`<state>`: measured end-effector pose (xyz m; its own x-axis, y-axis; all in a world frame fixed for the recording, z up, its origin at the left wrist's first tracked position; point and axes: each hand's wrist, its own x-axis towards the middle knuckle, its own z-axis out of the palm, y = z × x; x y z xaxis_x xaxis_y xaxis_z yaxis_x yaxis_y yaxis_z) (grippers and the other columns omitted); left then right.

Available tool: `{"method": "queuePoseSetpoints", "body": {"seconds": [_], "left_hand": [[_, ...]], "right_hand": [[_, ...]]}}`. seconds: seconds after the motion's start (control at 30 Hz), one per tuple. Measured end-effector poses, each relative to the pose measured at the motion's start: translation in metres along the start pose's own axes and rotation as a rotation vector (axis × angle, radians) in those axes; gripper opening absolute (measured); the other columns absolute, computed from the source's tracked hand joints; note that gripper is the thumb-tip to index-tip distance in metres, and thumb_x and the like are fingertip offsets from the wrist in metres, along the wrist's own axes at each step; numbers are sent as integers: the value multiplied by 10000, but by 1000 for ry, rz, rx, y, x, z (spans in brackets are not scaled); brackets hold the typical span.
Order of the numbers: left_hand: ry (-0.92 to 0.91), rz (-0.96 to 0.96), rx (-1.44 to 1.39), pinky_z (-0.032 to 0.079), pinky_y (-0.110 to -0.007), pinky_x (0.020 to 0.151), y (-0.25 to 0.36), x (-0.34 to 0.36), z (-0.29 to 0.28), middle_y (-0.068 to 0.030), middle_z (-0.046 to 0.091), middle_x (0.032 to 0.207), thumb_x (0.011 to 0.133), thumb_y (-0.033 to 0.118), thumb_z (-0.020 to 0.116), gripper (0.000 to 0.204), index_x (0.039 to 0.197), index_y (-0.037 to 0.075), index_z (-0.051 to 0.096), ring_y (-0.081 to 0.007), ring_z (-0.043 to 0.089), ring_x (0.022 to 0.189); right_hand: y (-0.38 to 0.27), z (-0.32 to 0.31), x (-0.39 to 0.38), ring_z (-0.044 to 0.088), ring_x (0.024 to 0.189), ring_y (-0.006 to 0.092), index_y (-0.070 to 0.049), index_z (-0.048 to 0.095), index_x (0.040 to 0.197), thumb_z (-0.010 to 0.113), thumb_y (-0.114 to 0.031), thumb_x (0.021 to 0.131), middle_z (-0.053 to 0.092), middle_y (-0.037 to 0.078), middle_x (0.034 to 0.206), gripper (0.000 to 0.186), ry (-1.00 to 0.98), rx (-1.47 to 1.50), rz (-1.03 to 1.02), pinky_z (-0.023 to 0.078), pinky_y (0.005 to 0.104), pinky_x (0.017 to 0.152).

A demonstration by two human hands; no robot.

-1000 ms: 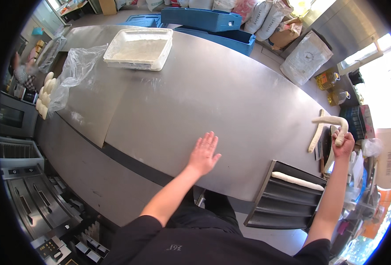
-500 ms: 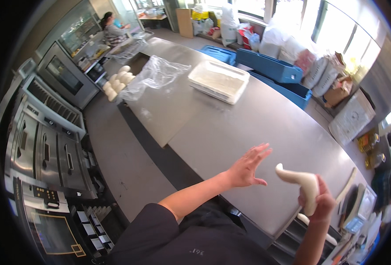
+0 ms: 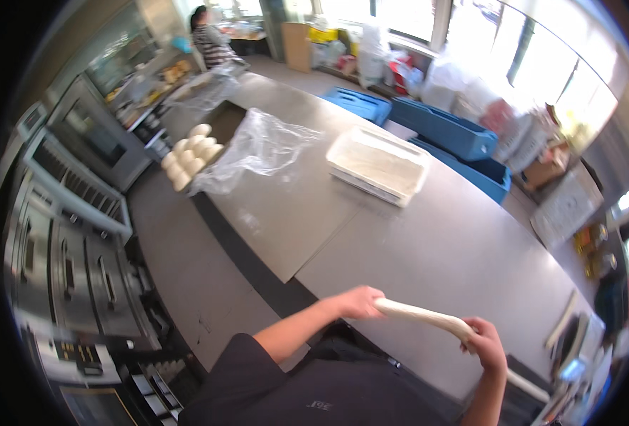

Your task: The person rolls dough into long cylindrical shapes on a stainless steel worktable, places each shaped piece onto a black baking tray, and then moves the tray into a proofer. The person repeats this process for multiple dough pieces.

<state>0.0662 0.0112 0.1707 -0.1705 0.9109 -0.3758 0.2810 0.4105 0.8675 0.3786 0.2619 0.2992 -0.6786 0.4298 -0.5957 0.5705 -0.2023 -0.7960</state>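
Observation:
A long pale dough rope (image 3: 417,313) is stretched between my two hands over the steel table, near its front edge. My left hand (image 3: 359,302) grips its left end, and my right hand (image 3: 483,343) has fingers wrapped round its right end. A second dough rope (image 3: 561,319) lies on the table at the right, beside what looks like a scale (image 3: 581,351). Another rope (image 3: 527,385) shows behind my right arm in a dark tray, partly hidden. Farther back on the table stand a white bin of flour (image 3: 377,162) and a group of dough balls (image 3: 190,156) beside crumpled plastic sheeting (image 3: 264,149).
The steel table (image 3: 414,248) curves away to the back left, where a person (image 3: 211,42) in a striped top stands. Ovens (image 3: 51,255) line the left beyond the floor. Blue crates (image 3: 442,131), sacks (image 3: 513,135) and oil jugs (image 3: 591,241) are behind the table.
The view has swung left. My right hand brought the dough from the right to the middle. My left hand, open earlier, has taken its other end, and the dough is now straighter.

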Motion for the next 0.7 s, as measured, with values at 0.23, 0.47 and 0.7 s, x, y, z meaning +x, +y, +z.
{"method": "queuePoseSetpoints", "body": {"seconds": [0.23, 0.47, 0.7], "left_hand": [[109, 311, 657, 624, -496, 986, -46, 37, -54, -100, 766, 1173, 1023, 360, 855, 396, 1340, 133, 785, -345, 768, 1131], [217, 376, 797, 469, -547, 1279, -81, 69, -21, -277, 591, 1656, 1034, 353, 858, 633, 1560, 46, 686, -460, 569, 1517], [-9, 550, 511, 516, -529, 1216, -29, 137, 102, -202, 702, 1513, 988, 251, 888, 571, 1486, 24, 726, -399, 649, 1423]], "right_hand": [[108, 43, 57, 687, 1233, 418, -81, 853, 1305, 653, 87, 899, 713, 202, 1292, 483, 407, -667, -311, 570, 469, 1071], [202, 78, 94, 578, 1522, 425, -80, 649, 1611, 815, -28, 924, 658, 188, 1608, 709, 734, -644, -211, 459, 532, 1276], [225, 67, 107, 658, 1304, 367, -70, 788, 1417, 883, -101, 939, 740, 122, 1389, 488, 810, -446, -206, 514, 503, 1146]]}}
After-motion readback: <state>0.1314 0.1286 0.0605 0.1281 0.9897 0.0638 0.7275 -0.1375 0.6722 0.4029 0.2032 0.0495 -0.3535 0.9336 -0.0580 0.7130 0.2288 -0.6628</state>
